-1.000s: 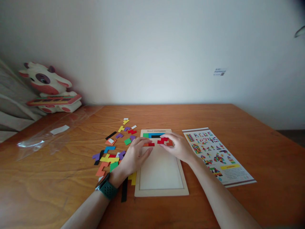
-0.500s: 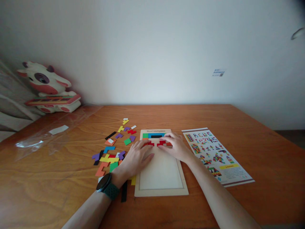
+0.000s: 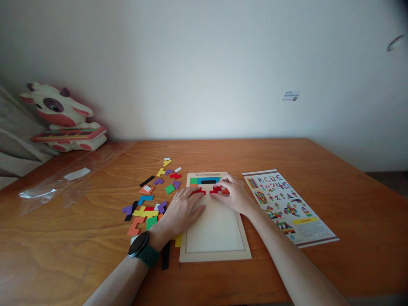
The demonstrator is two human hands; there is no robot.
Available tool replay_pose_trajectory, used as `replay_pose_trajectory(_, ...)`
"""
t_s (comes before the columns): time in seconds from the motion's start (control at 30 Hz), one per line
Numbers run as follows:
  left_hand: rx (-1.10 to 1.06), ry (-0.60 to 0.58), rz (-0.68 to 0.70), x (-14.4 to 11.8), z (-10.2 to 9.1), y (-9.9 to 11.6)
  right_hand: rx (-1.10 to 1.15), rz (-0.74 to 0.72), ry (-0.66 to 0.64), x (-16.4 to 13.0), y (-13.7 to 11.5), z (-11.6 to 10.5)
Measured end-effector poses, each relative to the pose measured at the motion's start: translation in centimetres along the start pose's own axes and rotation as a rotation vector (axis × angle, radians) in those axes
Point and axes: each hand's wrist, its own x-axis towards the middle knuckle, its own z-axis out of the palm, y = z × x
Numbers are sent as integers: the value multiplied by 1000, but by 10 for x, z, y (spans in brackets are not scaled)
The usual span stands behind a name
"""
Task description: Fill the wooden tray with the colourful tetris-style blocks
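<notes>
Right hand (image 3: 236, 194) narrowly pinches a red piece (image 3: 216, 190) at nine o'clock; left hand (image 3: 182, 210), spread, touches a red block (image 3: 202, 192) at two o'clock.

"Wood Intelligence" (image 3: 208, 174) tops the board (image 3: 216, 229) — the sheet's (image 3: 290, 208) small print blurs.

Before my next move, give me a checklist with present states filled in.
1. Left hand at the left red piece: ok.
2. Right hand at the right red piece: ok.
3. Firm grip on the right red piece: cannot tell.
4. Board flat on the table: ok.
5. Table left of the board free of loose pieces: not ok, many lie scattered.
6. Printed sheet apart from the board: ok.
</notes>
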Motion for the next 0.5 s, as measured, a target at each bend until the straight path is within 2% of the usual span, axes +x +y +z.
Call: replay_pose_trajectory(0.5, 10, 0, -7, -1, 2, 0, 14, 122, 3, 3, -8, -2)
